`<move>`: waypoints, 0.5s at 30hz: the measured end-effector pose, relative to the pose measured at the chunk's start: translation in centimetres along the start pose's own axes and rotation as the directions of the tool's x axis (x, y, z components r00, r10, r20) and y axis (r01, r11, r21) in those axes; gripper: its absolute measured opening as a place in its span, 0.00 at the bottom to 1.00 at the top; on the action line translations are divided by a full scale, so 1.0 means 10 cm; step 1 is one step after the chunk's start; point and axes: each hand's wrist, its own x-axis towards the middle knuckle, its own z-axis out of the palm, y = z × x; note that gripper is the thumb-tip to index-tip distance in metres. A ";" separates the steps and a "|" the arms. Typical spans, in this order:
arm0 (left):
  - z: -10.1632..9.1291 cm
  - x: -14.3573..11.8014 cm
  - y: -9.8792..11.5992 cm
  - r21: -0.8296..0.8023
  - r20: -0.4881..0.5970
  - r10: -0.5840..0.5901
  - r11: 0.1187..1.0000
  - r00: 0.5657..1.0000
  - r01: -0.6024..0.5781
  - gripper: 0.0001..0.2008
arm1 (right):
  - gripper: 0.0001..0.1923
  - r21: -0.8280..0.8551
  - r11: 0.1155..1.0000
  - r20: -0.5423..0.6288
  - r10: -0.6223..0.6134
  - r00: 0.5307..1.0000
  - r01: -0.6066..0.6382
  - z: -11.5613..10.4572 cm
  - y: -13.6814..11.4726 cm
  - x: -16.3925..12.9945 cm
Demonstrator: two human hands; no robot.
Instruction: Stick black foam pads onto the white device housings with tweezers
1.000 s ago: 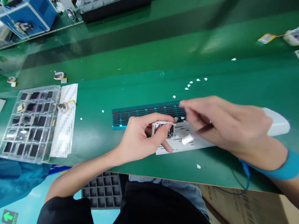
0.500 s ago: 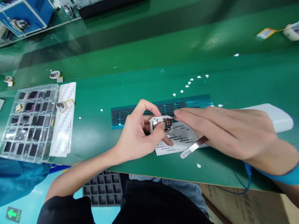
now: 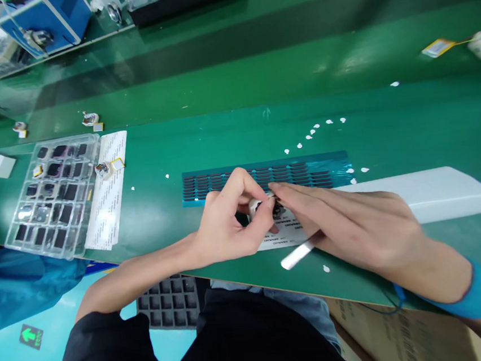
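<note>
My left hand (image 3: 228, 224) pinches a small white electronic module (image 3: 256, 204) between thumb and fingers, just above a printed white label sheet (image 3: 286, 234) near the table's front edge. My right hand (image 3: 351, 226) holds metal tweezers (image 3: 298, 253) in its palm, their end sticking out toward me, while its fingertips press on the module's right side. A blue wrist strap (image 3: 475, 297) sits on my right wrist. Behind both hands lies a blue sheet of small dark strips (image 3: 299, 170).
A clear compartment tray (image 3: 48, 196) of dark parts lies at left beside a white label sheet (image 3: 108, 196) with a small module on it. A long white piece (image 3: 429, 193) lies at right. White scraps dot the green table (image 3: 389, 132). Blue equipment (image 3: 44, 20) stands far back.
My right hand moved in from above the sheet and its fingertips now touch the module. My left hand tilted the module, so its open face is hidden.
</note>
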 end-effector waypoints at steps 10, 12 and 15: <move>-0.02 -0.01 0.02 0.072 0.098 0.124 0.989 0.987 -0.131 0.10 | 0.08 0.478 0.723 0.196 0.466 0.863 -0.499 0.01 -0.09 0.20; -0.04 0.01 0.01 0.121 0.123 0.125 0.983 0.984 -0.140 0.11 | 0.10 0.500 0.682 0.190 0.514 0.836 -0.533 0.01 -0.08 0.21; -0.07 0.04 0.03 0.158 0.147 0.165 0.969 0.975 -0.187 0.12 | 0.14 0.510 0.680 0.170 0.521 0.836 -0.527 -0.06 -0.04 0.24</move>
